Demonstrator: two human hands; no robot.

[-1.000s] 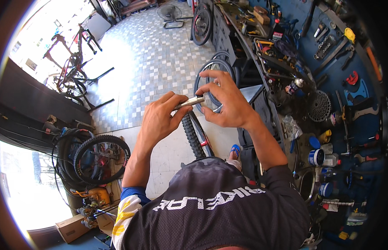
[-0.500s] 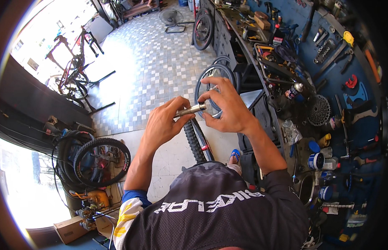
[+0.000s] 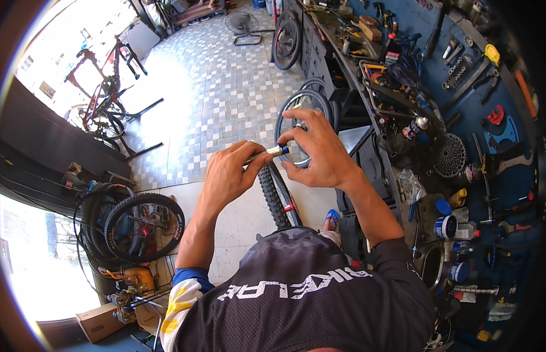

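My left hand (image 3: 227, 171) is closed, with thumb and fingers pinching a short silver metal cylinder (image 3: 274, 151). The free end of this cylinder looks dark blue and points toward my right hand. My right hand (image 3: 323, 154) is raised beside that end, its fingers curved and apart from the thumb, so the tip sits in the gap between them. Whether the index fingertip touches the tip is hard to make out. Below both hands a knobby bicycle tyre (image 3: 273, 199) stands upright, partly covered by my cap and shirt.
At right runs a workbench crowded with tools, a cassette (image 3: 450, 155) and tubs (image 3: 445, 226). Wheels (image 3: 302, 120) lean against it. To the left are a bike frame on a stand (image 3: 112, 88) and stacked tyres (image 3: 143, 229). A floor fan (image 3: 242, 24) stands far ahead.
The metal cylinder has turned or shifted slightly in my left fingers, and its dark blue end now shows more. My right hand stays almost where it was.
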